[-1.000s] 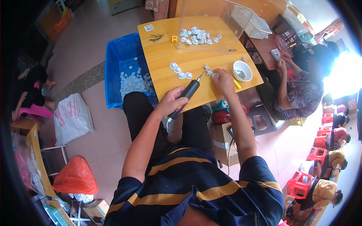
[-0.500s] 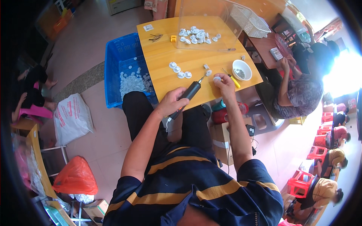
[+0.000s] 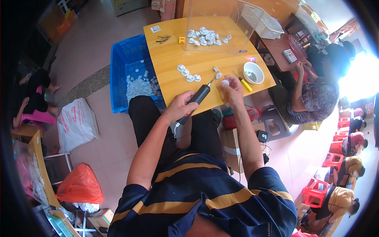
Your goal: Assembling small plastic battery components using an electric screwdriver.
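Note:
A black electric screwdriver (image 3: 200,94) is gripped in my left hand (image 3: 181,106), its metal bit slanting up and to the right over the table. Between the fingertips of my right hand (image 3: 234,91) is a small white round plastic part (image 3: 225,83), just right of the bit. Beyond these lie a small white piece (image 3: 218,76) and a small metallic block (image 3: 216,69). To the left of the screwdriver tip, several white round parts (image 3: 185,72) rest on the wooden table (image 3: 169,55).
A white bowl of small metal pieces (image 3: 247,66) stands at the right, beside a yellow-handled screwdriver (image 3: 245,84). Farther back, a clear plastic bin (image 3: 221,15) holds more white parts. A blue crate (image 3: 118,79) sits left of the table. Another person (image 3: 316,94) works at the right.
My right hand has shifted slightly left with the white part. A pinkish light now shows on the small object behind the bowl. My left hand and the electric screwdriver stay nearly still.

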Demonstrator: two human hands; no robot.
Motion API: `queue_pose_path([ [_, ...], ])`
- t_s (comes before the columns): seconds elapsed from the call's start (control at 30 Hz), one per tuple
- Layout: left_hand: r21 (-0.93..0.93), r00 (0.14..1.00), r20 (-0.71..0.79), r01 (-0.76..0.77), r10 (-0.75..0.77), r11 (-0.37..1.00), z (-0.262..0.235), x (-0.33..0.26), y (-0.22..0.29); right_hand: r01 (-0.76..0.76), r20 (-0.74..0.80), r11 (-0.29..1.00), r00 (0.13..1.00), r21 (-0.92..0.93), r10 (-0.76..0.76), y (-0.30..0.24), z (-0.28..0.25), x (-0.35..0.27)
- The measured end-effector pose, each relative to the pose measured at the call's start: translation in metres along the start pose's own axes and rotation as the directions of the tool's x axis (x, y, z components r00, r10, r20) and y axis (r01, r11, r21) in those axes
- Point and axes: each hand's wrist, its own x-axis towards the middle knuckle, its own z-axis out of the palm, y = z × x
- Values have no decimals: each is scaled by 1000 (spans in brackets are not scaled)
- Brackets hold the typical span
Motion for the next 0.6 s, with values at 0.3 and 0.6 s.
queue_pose_path([
  [0.3,-8,1000,3,-12,12,1000,0,1,-1,-95,34,993,995,-68,97,3,-9,3],
  [0.6,40,999,24,30,-31,999,-1,6,-4,-89,29,995,996,-50,90,5,0,-1],
])
